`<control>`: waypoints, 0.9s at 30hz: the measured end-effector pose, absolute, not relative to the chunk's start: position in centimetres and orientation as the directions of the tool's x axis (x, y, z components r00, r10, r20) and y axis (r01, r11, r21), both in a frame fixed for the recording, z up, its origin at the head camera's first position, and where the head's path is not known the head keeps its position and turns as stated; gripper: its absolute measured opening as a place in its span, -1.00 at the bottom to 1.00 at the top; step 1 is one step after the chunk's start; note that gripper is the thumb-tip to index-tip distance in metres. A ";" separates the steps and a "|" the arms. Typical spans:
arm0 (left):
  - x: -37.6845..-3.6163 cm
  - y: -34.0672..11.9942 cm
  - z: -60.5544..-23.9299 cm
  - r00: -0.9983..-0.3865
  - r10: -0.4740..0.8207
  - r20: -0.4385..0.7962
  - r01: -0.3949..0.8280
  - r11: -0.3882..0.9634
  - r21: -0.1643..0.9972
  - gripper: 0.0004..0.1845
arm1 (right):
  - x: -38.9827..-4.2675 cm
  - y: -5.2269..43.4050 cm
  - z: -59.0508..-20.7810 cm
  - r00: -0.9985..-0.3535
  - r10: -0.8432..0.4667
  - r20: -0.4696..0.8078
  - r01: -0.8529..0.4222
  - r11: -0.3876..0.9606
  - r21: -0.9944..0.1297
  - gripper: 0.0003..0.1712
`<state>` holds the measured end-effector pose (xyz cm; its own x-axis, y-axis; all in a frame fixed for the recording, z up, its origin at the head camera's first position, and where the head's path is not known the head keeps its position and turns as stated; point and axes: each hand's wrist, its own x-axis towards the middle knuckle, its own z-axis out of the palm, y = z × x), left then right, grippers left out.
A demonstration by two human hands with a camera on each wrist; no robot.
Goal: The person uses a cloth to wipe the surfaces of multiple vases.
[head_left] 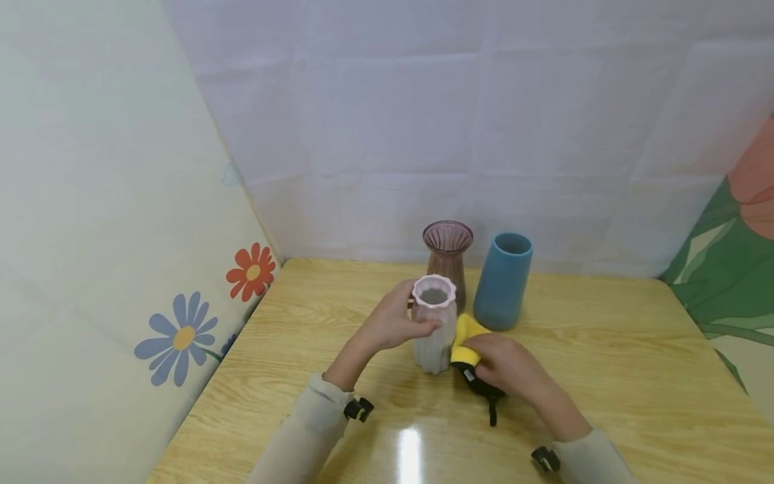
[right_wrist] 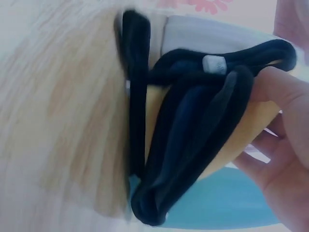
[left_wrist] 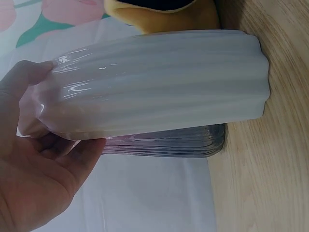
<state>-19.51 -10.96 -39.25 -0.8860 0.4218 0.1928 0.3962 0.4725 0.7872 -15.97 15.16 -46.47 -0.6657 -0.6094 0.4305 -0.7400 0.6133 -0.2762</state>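
- The step in hand looks like steadying the white vase (head_left: 434, 348) with one hand while the other works the yellow-and-black cloth (head_left: 465, 329) beside it.
- The left hand (head_left: 396, 319) grips the white vase near its rim, thumb and fingers on opposite sides.
- The right hand (head_left: 508, 363) pinches the cloth, with a black strap (head_left: 492, 411) hanging toward the near edge of the table (head_left: 605, 349).
- The white vase is upright, nearer the near edge than the purple vase (head_left: 449, 261); whether its base touches the table, I cannot tell.
- The next move seems to call for a steady left grip and a careful right hand, as the vases sit close.
- Count: three vases (one white, one purple, one blue (head_left: 502, 289), the latter two toward the far edge), one cloth, two hands.
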 end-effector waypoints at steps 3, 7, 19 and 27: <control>-19.5 -11.0 -39.2 -0.889 0.413 0.197 0.395 0.477 0.785 -0.23 | -15.8 15.5 -46.3 -0.659 -0.568 0.493 -0.744 0.589 -0.316 -0.51; -19.5 -11.1 -39.2 -0.890 0.410 0.197 0.394 0.480 0.784 -0.24 | -15.6 15.9 -46.2 -0.639 -0.521 0.566 -0.757 0.556 -0.343 -0.47; -19.9 -11.5 -39.5 -0.895 0.394 0.208 0.393 0.479 0.785 -0.25 | -15.3 16.4 -46.0 -0.593 -0.409 0.694 -0.780 0.508 -0.366 -0.39; -20.2 -11.9 -39.3 -0.896 0.389 0.215 0.396 0.477 0.785 -0.26 | -15.0 16.4 -45.0 -0.609 -0.362 0.705 -0.755 0.536 -0.377 -0.34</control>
<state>-20.18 -11.85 -39.28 -0.8958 0.3890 0.2150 0.3956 0.4774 0.7846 -14.95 16.38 -44.95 -0.6093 -0.3622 0.7054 -0.7552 0.5362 -0.3771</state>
